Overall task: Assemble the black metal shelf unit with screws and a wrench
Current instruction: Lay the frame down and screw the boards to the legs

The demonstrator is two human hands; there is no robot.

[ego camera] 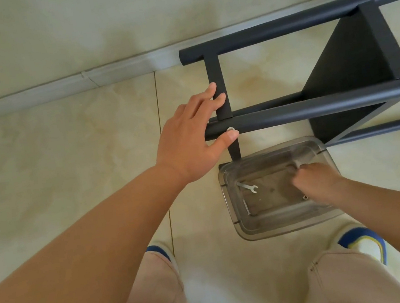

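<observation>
One wrench (247, 186), two hands, one tub (231, 200)

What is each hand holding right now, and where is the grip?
Left hand steadies the shelf frame: straight fingers on the crossbar, thumb by a screw. No closed grip. Right hand reaches into the clear bin; what it holds cannot be told.

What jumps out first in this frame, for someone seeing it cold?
The black shelf frame lying on its side on the tiled floor, right of centre, with the left hand resting open on its near tube, thumb beside a silver screw. Below it, a clear plastic bin on the floor holds a small wrench, and the right hand reaches into it, fingers curled; what it grasps cannot be seen.
</observation>
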